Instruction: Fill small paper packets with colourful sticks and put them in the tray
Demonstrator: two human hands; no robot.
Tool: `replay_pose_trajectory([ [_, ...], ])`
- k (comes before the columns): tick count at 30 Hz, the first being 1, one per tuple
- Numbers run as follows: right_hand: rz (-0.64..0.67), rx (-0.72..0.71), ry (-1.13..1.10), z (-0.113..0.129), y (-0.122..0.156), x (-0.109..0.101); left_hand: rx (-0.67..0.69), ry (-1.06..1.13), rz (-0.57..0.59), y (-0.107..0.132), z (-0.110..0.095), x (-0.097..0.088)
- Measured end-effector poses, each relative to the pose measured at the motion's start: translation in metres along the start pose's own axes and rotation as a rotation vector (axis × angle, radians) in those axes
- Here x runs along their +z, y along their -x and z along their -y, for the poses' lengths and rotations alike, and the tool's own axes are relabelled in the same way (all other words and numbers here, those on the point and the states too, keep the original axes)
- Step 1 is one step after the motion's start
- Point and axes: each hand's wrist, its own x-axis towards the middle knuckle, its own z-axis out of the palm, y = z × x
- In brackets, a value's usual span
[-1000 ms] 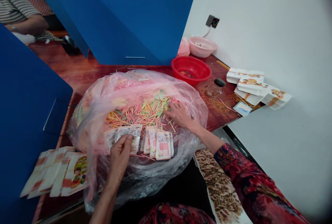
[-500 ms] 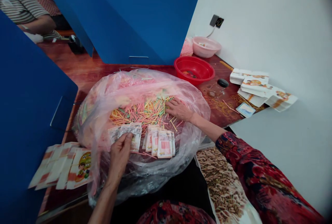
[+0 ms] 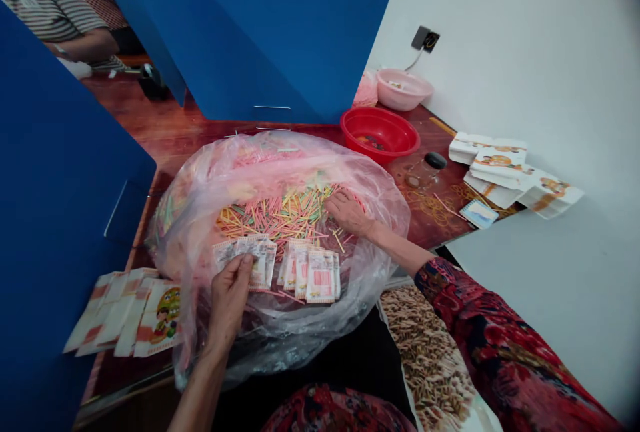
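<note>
My left hand [image 3: 231,295] has thumb and fingers pinched at the edge of a small printed packet [image 3: 261,273], one of an overlapping group. To the right of it lies another overlapping row of packets [image 3: 321,277] with pink print. Behind the packets spreads a pile of thin pink, yellow, orange and green sticks [image 3: 273,215] inside a large clear plastic bag [image 3: 310,325] with its mouth open. My right hand [image 3: 349,213] rests at the right end of the pile, fingers stretched over the sticks; its fingertips are partly hidden.
Blue partitions [image 3: 240,32] stand behind and to the left. Behind right are a red basin [image 3: 380,133], a pink basin [image 3: 404,89] and a jar with a black lid [image 3: 425,171]. Bundles of printed packaging lie left [image 3: 160,322] and right [image 3: 500,160]. A person's arm [image 3: 90,44] shows far left.
The view has shifted slightly, so everything sits a little further right. My right hand's fingers have drawn closer together over the sticks. My left hand keeps its pinch at the packet.
</note>
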Motion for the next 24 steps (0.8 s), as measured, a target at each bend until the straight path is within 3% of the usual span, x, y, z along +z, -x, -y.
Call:
replay_pose_trajectory([
  [5, -0.073, 0.221, -0.131, 0.012, -0.008, 0.004, 0.012, -0.011, 0.001, 0.000, 0.001, 0.000],
  [11, -0.400, 0.615, -0.699, 0.032, -0.013, -0.019, 0.010, 0.032, -0.033, 0.000, 0.004, 0.000],
  [14, -0.449, 0.668, -0.787, 0.042, -0.003, -0.022, -0.004, 0.048, -0.028, 0.000, 0.003, 0.002],
  [20, -0.375, 0.673, -0.864, 0.060, 0.024, 0.006, -0.012, 0.062, -0.020, 0.003, 0.000, 0.006],
  [24, -0.367, 0.684, -0.844, 0.060, 0.023, 0.014, -0.021, 0.055, -0.005, 0.005, -0.003, 0.008],
])
